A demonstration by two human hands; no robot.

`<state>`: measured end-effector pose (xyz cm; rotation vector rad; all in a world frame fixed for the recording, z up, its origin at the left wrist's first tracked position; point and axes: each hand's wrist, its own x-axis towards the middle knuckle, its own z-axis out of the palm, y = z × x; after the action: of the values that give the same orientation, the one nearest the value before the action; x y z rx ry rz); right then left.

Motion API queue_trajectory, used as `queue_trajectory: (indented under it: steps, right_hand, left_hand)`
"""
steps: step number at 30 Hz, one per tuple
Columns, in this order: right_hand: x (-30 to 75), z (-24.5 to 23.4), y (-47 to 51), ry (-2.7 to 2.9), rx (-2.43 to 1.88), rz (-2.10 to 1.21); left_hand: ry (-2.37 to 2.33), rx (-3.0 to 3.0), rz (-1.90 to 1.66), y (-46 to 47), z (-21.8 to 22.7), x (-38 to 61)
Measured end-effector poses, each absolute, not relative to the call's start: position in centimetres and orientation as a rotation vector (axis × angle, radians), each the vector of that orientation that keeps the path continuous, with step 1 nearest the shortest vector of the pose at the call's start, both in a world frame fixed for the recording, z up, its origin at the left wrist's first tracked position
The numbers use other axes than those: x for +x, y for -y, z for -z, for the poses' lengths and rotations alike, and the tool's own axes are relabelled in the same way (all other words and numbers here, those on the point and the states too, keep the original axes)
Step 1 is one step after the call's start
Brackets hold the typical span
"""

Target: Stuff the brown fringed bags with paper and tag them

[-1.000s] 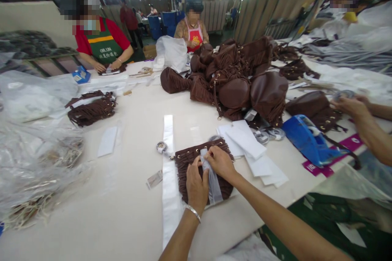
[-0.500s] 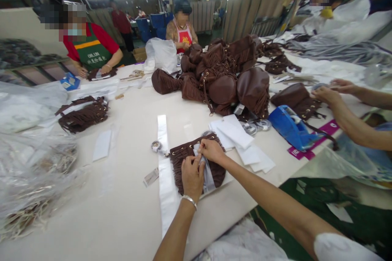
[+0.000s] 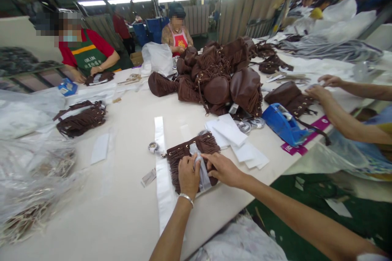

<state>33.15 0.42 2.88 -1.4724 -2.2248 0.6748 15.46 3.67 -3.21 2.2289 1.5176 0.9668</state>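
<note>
Centrally, the pale tabletop (image 3: 128, 212) carries a heap of brown bags (image 3: 220, 79) toward the upper middle of the frame. Lower middle, a brown fringed bag (image 3: 183, 159) lies flat beside white sheets (image 3: 235, 136). Both hands press on it: the left hand (image 3: 188, 175) and right hand (image 3: 225, 169) pinch a clear plastic strip (image 3: 200, 167).

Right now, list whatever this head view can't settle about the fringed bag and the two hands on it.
- Bag's lower middle: both hands cover it. The left hand and right hand lie on the brown fringed bag.
- Grip on the clear plastic strip: fingertips are hidden, so pinched or pressed is unclear.
- Small tag on the table: print too small.
- Ring by the bag: too small to identify.
</note>
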Motion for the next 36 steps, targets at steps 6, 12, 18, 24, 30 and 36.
queue_trajectory:
  steps: [6,12,18,24,30,36]
  right_hand:
    - [36.6,-2.7,0.6,2.273,-1.369,-0.7]
    - [39.2,-4.8,1.3,1.985,-2.036,-0.124]
    - [34.4,-4.2,-0.1,2.326,-1.568,-0.356]
    - [37.1,-5.7,-0.6,2.373,-2.225,-0.17]
    - [37.3,-8.7,-10.1,2.263,-1.989,-0.159]
    - [30.9,-4.1,-26.4,2.304,-1.879,-0.398]
  left_hand:
    - [-1.533,2.237,-0.971,-3.6,3.0,15.6]
    - [-1.534,2.224,-0.974,-3.7,3.1,15.8]
    - [-1.522,2.258,-0.971,-3.7,3.2,15.7]
    - [-1.563,2.255,-0.996,-3.5,3.2,15.8]
    - [-1.628,2.287,-1.036,-3.4,2.6,16.0]
    - [-1.663,2.298,-1.124,-3.8,4.5,16.3]
